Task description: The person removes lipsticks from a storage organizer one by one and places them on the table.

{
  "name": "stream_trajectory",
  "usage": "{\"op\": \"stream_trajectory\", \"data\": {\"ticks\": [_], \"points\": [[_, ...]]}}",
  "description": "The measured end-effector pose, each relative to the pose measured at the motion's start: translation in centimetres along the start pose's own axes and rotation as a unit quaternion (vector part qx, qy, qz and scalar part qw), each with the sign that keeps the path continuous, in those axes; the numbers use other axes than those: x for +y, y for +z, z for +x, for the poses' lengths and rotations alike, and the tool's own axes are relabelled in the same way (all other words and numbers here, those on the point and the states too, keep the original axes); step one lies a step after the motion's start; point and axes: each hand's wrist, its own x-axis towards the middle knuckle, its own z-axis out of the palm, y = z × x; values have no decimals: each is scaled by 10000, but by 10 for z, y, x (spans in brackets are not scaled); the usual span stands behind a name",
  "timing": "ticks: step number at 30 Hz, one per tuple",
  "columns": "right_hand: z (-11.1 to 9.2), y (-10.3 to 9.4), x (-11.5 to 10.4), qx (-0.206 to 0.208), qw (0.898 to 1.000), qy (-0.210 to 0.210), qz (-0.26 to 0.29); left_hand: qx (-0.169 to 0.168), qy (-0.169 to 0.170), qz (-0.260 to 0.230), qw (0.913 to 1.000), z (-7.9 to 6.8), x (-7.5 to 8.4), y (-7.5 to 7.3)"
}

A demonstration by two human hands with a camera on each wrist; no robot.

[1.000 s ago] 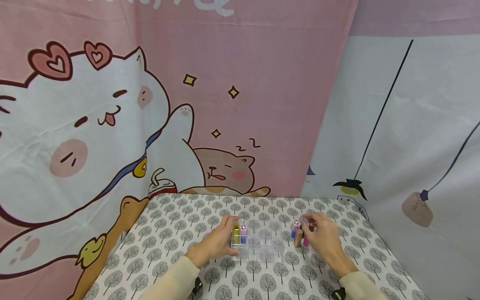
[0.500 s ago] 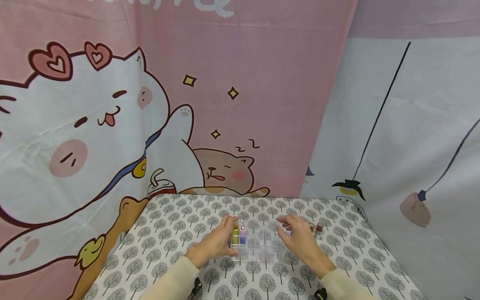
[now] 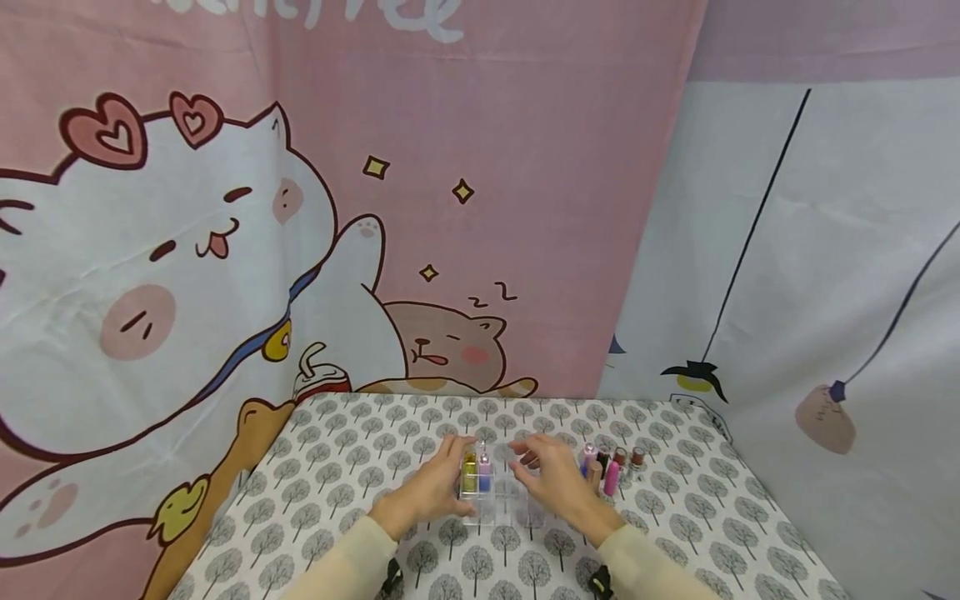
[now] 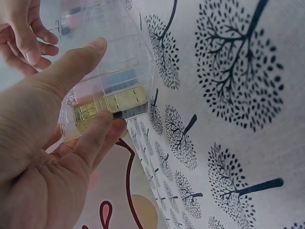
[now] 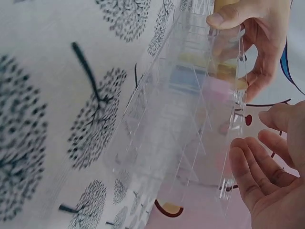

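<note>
A clear plastic compartment organizer [image 3: 504,500] stands on the table. My left hand [image 3: 431,487] grips its left end, thumb on one side and fingers on the other; the left wrist view shows the left hand [image 4: 57,109] close up. A gold-yellow tube [image 4: 109,106] and a pink-and-blue tube [image 3: 484,473], lipstick-like, stand in its left compartments. My right hand [image 3: 558,479] is over the organizer's right part. In the right wrist view the right hand [image 5: 271,162] has loosely bent fingers apart from the thumb, with nothing seen between them. Whether it touches the organizer I cannot tell.
Right of the organizer stand several lipstick-like tubes, among them a pink one [image 3: 611,478], a tan one [image 3: 594,475] and a brown-capped one [image 3: 637,457]. A tree-print cloth [image 3: 420,550] covers the table. Behind hangs a pink cartoon curtain [image 3: 570,208].
My right hand has moved left from the standing tubes to the organizer, leaving those tubes in plain sight. My left hand has stayed at the organizer's left end.
</note>
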Motion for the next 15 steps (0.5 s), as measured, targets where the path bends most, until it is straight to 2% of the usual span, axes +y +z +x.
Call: {"op": "stream_trajectory", "data": {"ticks": [9, 15], "points": [[11, 14, -10, -340, 9993, 43, 127, 8, 74, 84, 9999, 1, -2, 0], [14, 25, -16, -545, 9983, 214, -44, -23, 86, 119, 9999, 0, -3, 1]]}}
